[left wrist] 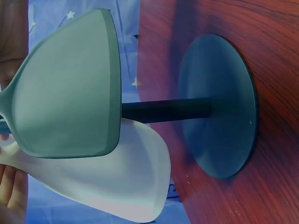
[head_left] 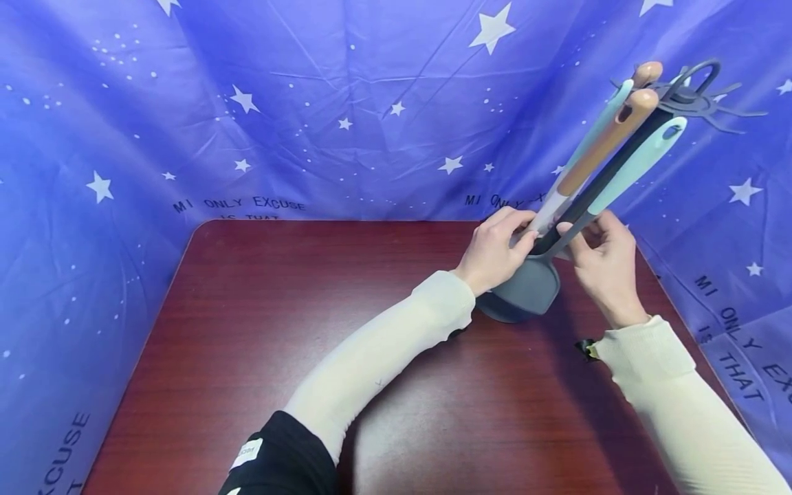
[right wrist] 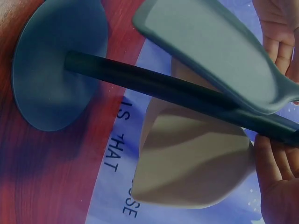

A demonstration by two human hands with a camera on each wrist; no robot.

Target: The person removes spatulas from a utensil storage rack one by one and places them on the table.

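A dark utensil stand [head_left: 687,100] with a hooked top leans to the right in the head view, its round base [left wrist: 219,107] low over the table. Hanging round its pole [right wrist: 159,91] are several utensils, among them a grey-green turner [head_left: 526,285] with a mint handle. My left hand [head_left: 495,247] pinches the neck of the white spatula [left wrist: 117,182], below its wooden handle [head_left: 609,141]. Close to the pole, my right hand [head_left: 609,261] has its thumb beside the turner's shaft and its fingertips overlapping the neck of a beige utensil [right wrist: 191,158]; whether it grips either, I cannot tell.
The reddish-brown wooden table [head_left: 278,295] reaches back to a blue star-patterned cloth [head_left: 346,103], which also hangs at both sides. Both hands and the stand are near the table's right rear corner. Another wooden handle [head_left: 647,73] rises behind the first.
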